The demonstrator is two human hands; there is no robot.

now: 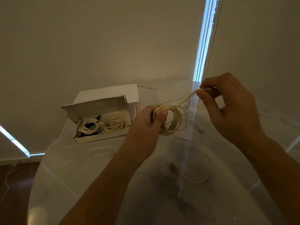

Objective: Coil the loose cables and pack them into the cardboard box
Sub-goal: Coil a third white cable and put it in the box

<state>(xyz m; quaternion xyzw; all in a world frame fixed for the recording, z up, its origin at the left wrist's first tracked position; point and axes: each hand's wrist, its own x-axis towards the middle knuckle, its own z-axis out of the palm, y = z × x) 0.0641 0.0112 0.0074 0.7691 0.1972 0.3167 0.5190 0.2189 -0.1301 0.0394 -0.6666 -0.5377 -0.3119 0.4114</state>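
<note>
My left hand (pixel 150 122) grips a cream cable coil (pixel 176 120) held above the table. The coil's free end runs up and right to my right hand (pixel 230 108), which pinches the cable's plug between thumb and fingers. An open cardboard box (pixel 100 137) stands on the table to the left of my left hand, its lid flap up. Inside it lie two coiled cream cables (pixel 103 125) side by side. A loose white cable (pixel 206 163) with a USB plug curves on the table below my hands.
The glossy white marble table (pixel 90 172) has a rounded left edge with dark floor beyond. A blind with bead chains (pixel 204 46) hangs behind the table. A thin white cable end (pixel 198 128) lies just right of the coil.
</note>
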